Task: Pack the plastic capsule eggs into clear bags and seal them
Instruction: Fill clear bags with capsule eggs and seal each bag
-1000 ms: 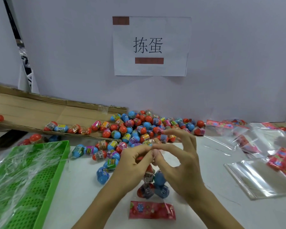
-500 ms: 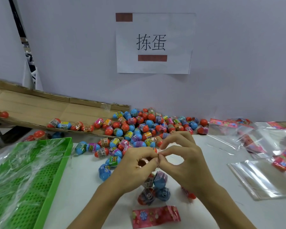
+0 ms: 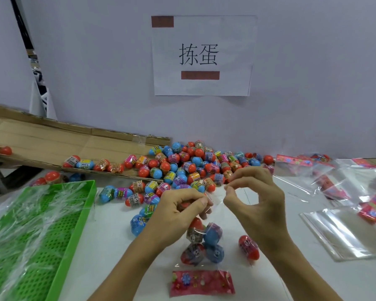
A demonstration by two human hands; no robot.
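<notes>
Here, in the head view, my left hand [image 3: 182, 210] and right hand [image 3: 251, 200] each pinch the mouth of the bag [image 3: 204, 242], held slightly apart above the table [image 3: 109, 246]. Four eggs [image 3: 212, 233] sit inside. I judge sealing is underway; next I must press the flap shut evenly.

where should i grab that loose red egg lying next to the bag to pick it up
Take the loose red egg across its labelled middle, coming straight down from above. It lies on its side on the white table, long axis slanting toward the viewer, so fingers should close across the narrow width. Its right side is open; the right forearm and the filled bag crowd the left.
</notes>
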